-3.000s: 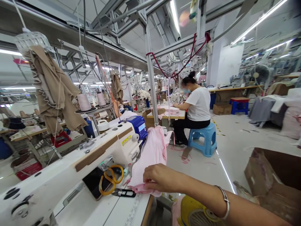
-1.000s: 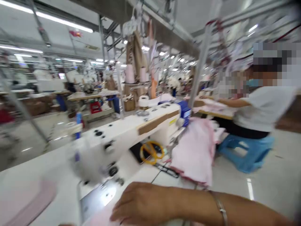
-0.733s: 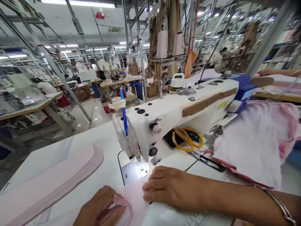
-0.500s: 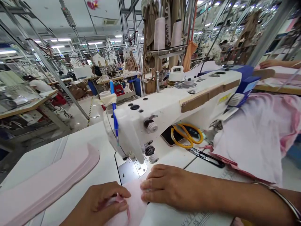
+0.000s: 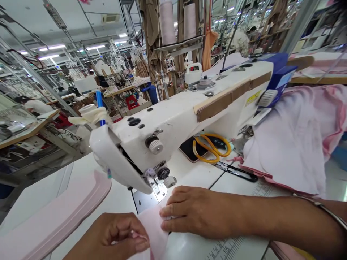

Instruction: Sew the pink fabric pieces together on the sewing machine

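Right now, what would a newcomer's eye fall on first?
Most likely the white sewing machine slanting across the middle. At bottom centre, the left hand pinches, and the right hand rests on, pale pink cloth. Orange-handled scissors stand out right of centre.

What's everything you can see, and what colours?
Sewing machine: one, white, middle
Control box: one, blue, machine's far end
Thread cones: two, pale pink, stand behind machine
Pen-like stick: one, blue, machine's needle end
Scissors: one pair, yellow handles, under machine arm
Phone-like slab: one, black, partly beneath scissors
Snips: one, black, beside scissors
Table: one, white, beneath machine
Curved piece: one, pink, table's left
Fabric pile: one, white and pink, right
Hanging garments: uncounted, brown, behind machine
Background: too crowded to count
Pink cloth: one, pink, between hands
Bracelet: one, silver, right wrist
Left hand: one, pinching pink cloth
Right hand: one, resting on pink cloth
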The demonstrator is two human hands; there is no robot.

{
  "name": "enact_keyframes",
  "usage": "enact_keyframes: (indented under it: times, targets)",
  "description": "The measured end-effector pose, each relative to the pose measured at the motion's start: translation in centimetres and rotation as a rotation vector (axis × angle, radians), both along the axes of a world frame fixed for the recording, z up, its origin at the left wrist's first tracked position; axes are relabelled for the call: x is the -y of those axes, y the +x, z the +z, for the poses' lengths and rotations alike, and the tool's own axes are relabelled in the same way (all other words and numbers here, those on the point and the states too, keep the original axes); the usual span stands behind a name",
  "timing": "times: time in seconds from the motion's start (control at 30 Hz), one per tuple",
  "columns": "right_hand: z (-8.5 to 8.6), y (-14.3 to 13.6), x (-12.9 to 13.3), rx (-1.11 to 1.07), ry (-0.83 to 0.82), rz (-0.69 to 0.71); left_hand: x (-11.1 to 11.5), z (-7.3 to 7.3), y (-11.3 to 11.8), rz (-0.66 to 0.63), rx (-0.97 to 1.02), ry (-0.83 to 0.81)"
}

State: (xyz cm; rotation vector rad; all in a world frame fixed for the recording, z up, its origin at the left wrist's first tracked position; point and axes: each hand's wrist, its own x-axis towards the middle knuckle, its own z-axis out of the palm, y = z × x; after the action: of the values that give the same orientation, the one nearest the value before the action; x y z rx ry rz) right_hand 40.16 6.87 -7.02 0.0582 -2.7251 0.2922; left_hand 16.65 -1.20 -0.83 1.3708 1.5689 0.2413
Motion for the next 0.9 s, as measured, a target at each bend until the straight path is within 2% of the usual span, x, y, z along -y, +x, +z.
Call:
enact_keyframes:
  times: [0.1,0.27,0.53,0.9]
  targets:
    - [0.1,-0.1,0.0,0.03,0.038,-0.012,-1.1,-0.8,1.2,-0.077,-0.017,-0.01]
    - [0.1,-0.1,-0.1,0.019,0.077,-0.016,-2.5,-2.5,1.3,0.011,0.021,0.0]
    - [0.3,0.0,0.0,0.058,0.101,-0.025,-3.3,-2.7,1.3,0.068,0.073,-0.047]
    - [0.3,0.3,-0.1,0.054,0.095,-0.035,-3.4,-4.0,0.8,0.12,0.098,-0.07]
